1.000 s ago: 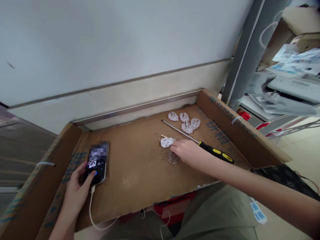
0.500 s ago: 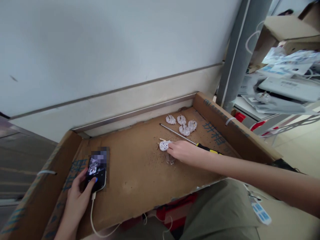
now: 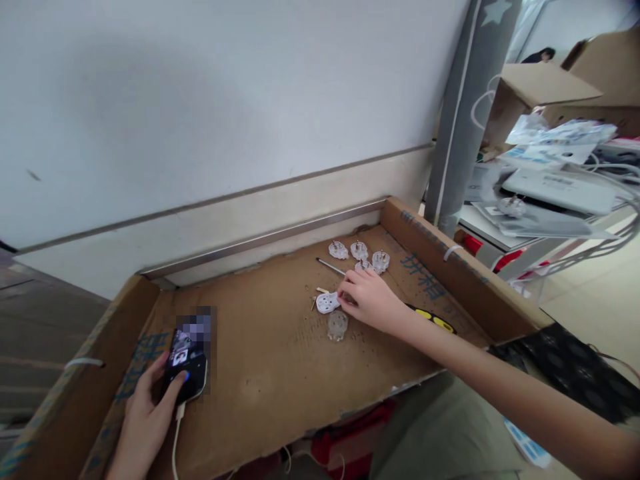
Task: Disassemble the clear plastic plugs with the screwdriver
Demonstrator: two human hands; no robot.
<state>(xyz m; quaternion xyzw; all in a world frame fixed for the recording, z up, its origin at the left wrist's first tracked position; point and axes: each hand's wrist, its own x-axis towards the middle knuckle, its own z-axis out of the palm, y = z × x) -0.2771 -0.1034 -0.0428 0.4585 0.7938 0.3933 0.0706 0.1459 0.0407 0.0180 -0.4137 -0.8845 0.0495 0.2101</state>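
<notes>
My left hand (image 3: 153,403) is wrapped round a smartphone (image 3: 187,363), its thumb on the lit screen and a white cable plugged into the phone's bottom end. My right hand (image 3: 370,298) has its fingers curled together at the right end of a white plug insert (image 3: 327,303), which lies on the cardboard. Just below sits a clear plug cover (image 3: 337,326). A screwdriver passes under my right hand; its shaft (image 3: 329,266) shows on one side and its black-and-yellow handle (image 3: 433,319) on the other. Small brass-coloured pieces (image 3: 313,303) lie left of the insert.
Several clear plug covers with pins (image 3: 359,251) stand toward the back right of the cardboard tray (image 3: 240,300). The tray has raised sides (image 3: 460,273). To the right, a side table holds bags, a clear plug and a white device (image 3: 560,190). A person appears far back.
My right hand has shifted up slightly, now overlapping a clear plug and uncovering the clear cover below. The white insert stays in place. The view has tilted slightly; my left hand still holds the phone.
</notes>
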